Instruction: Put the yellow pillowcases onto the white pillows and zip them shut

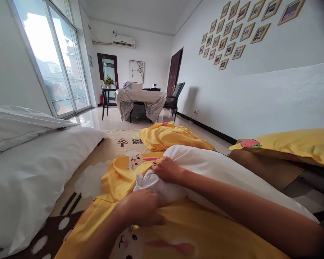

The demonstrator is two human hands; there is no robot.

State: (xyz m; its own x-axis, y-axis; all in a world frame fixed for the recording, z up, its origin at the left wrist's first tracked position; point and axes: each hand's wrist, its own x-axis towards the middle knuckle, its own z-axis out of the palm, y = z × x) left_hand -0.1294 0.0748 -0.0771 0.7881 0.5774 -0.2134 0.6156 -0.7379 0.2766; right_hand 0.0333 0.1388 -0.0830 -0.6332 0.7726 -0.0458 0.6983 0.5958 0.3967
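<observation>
A yellow pillowcase (118, 178) with printed rabbit faces lies spread in front of me. The end of a white pillow (207, 167) rests on it, its crumpled corner between my hands. My right hand (169, 169) is closed on the pillowcase's yellow edge, at the near end of the pillow. Closer to me, my left hand (140, 207) hovers over or touches the pillowcase beside the pillow's corner. Motion blurs this hand and its fingers are curled partly out of sight, so its hold cannot be made out.
White bedding (43, 162) is heaped at the left. A patterned beige and brown blanket (118, 138) lies beneath. Another yellow cloth (172, 136) lies beyond the pillow. At the right, a yellow pillow (294, 145) sits over a cardboard box (261, 167). A covered table (140, 97) stands farther back.
</observation>
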